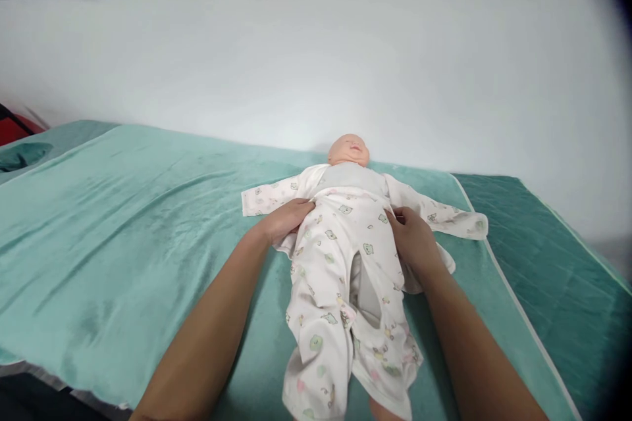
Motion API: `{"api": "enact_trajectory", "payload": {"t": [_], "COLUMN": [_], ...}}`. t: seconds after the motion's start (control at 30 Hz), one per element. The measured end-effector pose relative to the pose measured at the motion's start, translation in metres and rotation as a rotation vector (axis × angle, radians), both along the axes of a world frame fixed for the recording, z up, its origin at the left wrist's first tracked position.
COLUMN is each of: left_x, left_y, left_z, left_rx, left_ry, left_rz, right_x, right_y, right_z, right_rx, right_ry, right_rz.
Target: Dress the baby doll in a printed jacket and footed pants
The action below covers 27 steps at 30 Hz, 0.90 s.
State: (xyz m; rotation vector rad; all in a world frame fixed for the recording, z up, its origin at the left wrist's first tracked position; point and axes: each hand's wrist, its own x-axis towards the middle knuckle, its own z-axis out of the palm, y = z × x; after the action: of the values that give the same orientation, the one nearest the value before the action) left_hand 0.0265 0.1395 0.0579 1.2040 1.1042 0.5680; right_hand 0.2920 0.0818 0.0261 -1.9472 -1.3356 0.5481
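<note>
A baby doll [349, 149] lies on its back on a teal towel [123, 210], head toward the wall. It wears a grey vest [351, 175] and white patterned trousers [345, 276]; an open white patterned jacket [444, 218] is spread under it, sleeves out to both sides. My left hand [286, 218] grips the trousers' waistband at the doll's left-hand side of the picture, fingers curled into the cloth. My right hand [413, 240] holds the waistband on the other side, fingers closed on the fabric.
The towel covers a bed that runs against a white wall [316, 59]. A darker green cover [543, 263] shows at the right. Something red [12, 128] sits at the far left edge. Wide towel surface lies left of the doll.
</note>
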Motion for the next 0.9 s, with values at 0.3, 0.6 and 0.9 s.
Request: {"api": "enact_trajectory", "payload": {"t": [0.3, 0.6, 0.9], "left_x": [0.005, 0.008, 0.010], "left_y": [0.002, 0.001, -0.003], "left_z": [-0.012, -0.007, -0.006], "left_rx": [-0.132, -0.229, -0.201], "left_ry": [-0.261, -0.396, -0.349], "left_rz": [0.049, 0.138, 0.053], "right_x": [0.005, -0.002, 0.006], "right_y": [-0.009, -0.004, -0.007], "right_z": [0.005, 0.003, 0.009], "right_rx": [0.017, 0.177, 0.153], "right_ry": [0.552, 1.043, 1.037], "right_rz": [0.243, 0.277, 0.189]}}
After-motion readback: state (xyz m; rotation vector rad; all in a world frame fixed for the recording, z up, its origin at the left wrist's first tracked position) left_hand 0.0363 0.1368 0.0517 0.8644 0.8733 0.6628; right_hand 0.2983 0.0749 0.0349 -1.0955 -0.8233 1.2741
